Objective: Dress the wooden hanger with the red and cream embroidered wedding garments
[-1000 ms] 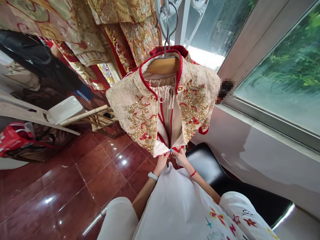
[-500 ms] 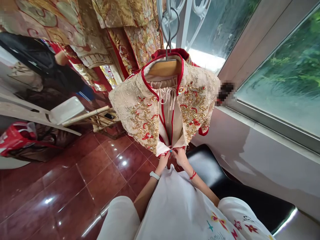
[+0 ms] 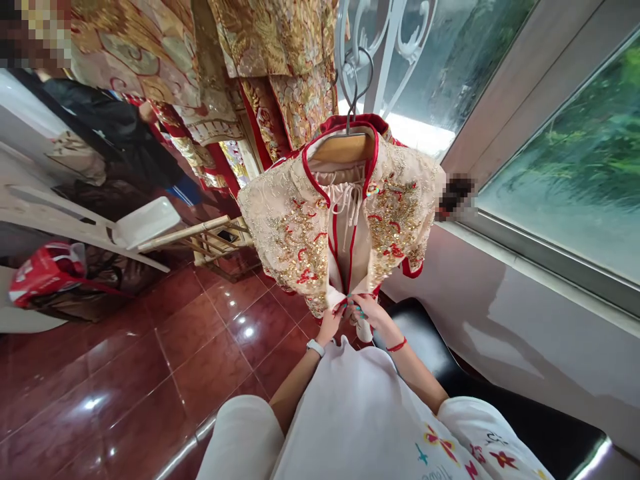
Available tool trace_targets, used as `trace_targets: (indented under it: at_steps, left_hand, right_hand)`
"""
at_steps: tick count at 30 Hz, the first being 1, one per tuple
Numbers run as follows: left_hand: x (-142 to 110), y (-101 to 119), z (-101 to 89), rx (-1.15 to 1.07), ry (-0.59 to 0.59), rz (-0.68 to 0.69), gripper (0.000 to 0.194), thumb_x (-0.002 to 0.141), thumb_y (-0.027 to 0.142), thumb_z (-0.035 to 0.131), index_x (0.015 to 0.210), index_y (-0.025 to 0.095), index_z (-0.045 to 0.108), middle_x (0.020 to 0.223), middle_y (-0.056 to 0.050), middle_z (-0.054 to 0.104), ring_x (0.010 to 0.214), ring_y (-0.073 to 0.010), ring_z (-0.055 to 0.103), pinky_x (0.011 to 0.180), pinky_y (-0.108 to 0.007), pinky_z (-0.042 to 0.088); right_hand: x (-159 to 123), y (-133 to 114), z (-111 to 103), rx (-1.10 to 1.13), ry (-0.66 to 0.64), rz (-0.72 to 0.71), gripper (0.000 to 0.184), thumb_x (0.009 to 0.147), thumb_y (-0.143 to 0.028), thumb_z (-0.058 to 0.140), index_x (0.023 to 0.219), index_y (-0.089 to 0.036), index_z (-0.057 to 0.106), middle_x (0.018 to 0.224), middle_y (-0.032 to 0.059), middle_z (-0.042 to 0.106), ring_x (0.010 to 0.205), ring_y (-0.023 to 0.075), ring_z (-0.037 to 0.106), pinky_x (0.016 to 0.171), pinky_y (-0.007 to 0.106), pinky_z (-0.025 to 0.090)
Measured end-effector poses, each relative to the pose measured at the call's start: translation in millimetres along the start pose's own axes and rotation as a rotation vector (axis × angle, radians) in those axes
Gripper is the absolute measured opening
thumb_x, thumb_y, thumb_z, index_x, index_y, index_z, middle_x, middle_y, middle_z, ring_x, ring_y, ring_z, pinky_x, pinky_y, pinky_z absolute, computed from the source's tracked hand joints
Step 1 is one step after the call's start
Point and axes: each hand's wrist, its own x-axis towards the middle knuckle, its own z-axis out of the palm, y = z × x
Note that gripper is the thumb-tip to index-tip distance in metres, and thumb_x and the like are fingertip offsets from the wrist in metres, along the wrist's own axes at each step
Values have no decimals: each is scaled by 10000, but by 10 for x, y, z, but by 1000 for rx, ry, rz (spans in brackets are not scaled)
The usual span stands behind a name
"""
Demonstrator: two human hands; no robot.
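Note:
A cream jacket [image 3: 285, 213] with gold beading, red flowers and red piping hangs in front of me on a wooden hanger [image 3: 343, 147]. Its front panels part below the collar, showing the pale lining and a tied cord [image 3: 347, 197]. At the lower front edge, my left hand [image 3: 331, 321], with a pale watch band at the wrist, pinches the red-trimmed hem. My right hand [image 3: 371, 310], wearing a red string bracelet and teal nail polish, is closed on the same hem close beside it. The small detail between the fingertips is hidden.
Gold and red embroidered garments [image 3: 280, 80] hang behind at the left. A black seat [image 3: 425, 340] stands at lower right beside the wall under the window [image 3: 565, 173]. To the left are a bamboo rack [image 3: 220, 240], a red bag [image 3: 47, 273] and a person in dark clothes [image 3: 110, 127].
The view has shifted, so the jacket sits further right and slightly lower. My right hand has turned, with more of its fingers showing; both hands stay at the hem.

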Motion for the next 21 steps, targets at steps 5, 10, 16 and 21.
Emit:
trace_targets:
  at_steps: [5, 10, 16, 21]
  left_hand:
    - [-22, -37, -4, 38, 42, -40, 309, 807, 505, 668, 825, 197, 663, 888, -95, 730, 960, -259, 645, 992, -413, 452]
    - [129, 34, 38, 92, 47, -77, 370, 810, 561, 638, 666, 230, 558, 673, -28, 631, 807, -221, 609, 894, -367, 471]
    - [244, 233, -95, 156, -71, -147, 464, 746, 579, 670, 518, 234, 462, 480, 25, 476, 573, -168, 509, 681, -318, 466]
    - [130, 715, -960, 153, -211, -147, 324, 598, 488, 786, 662, 191, 676, 596, -29, 659, 561, -195, 588, 595, -312, 478]
  right_hand:
    - [-215, -805, -15, 29, -104, -47, 401, 741, -499, 689, 615, -213, 438, 515, -90, 302, 444, 43, 202, 409, 209, 192]
    - [-82, -1978, 239, -73, -137, -322, 383, 844, -478, 678, 671, -208, 468, 560, -84, 325, 441, 39, 262, 425, 205, 256]
    - [164, -2494, 185, -353, 43, -677, 350, 997, -437, 494, 749, -197, 548, 631, -27, 448, 531, 78, 423, 512, 225, 367]
    - [195, -2302, -968, -572, 810, -1080, 315, 897, -496, 651, 1086, -246, 673, 1069, 81, 655, 1007, 197, 603, 885, 356, 496]
